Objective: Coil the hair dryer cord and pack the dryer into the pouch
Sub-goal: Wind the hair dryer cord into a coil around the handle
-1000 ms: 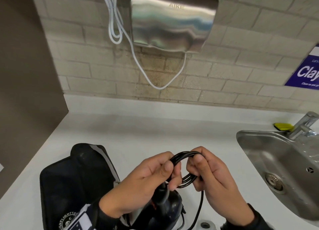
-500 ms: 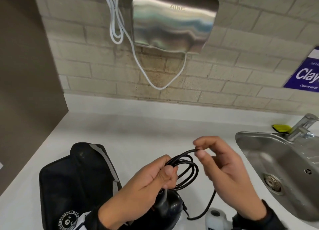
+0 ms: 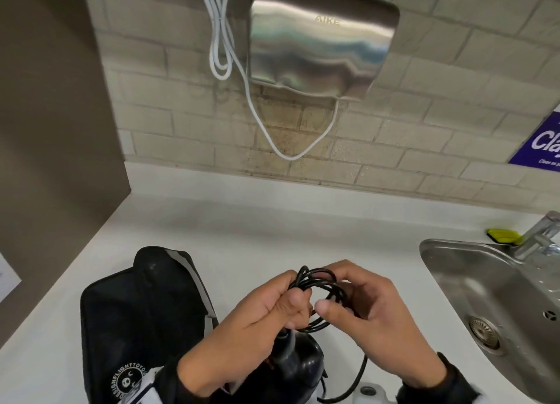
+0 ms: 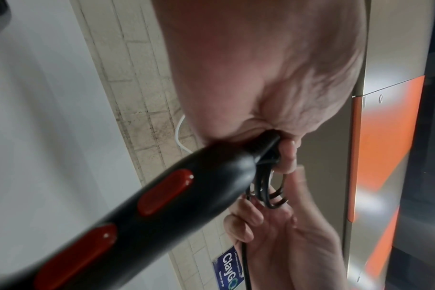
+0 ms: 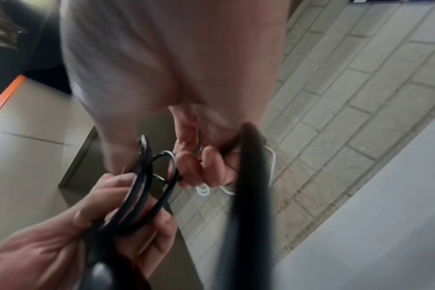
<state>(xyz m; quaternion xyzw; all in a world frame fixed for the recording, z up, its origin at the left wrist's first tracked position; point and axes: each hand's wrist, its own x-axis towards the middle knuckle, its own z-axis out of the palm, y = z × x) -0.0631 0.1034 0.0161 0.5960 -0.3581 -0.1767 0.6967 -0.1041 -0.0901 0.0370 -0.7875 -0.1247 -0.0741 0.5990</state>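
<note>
Cord loops are pinched by the left hand above the dryer; since half a second ago another turn has been brought in by the right hand, gripping it. Slack remains below; the pouch lies left.

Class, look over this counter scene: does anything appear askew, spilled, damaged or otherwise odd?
Nothing looks spilled or damaged. The only untidy thing is the black cord: its loops between the left hand and right hand cross unevenly.
</note>
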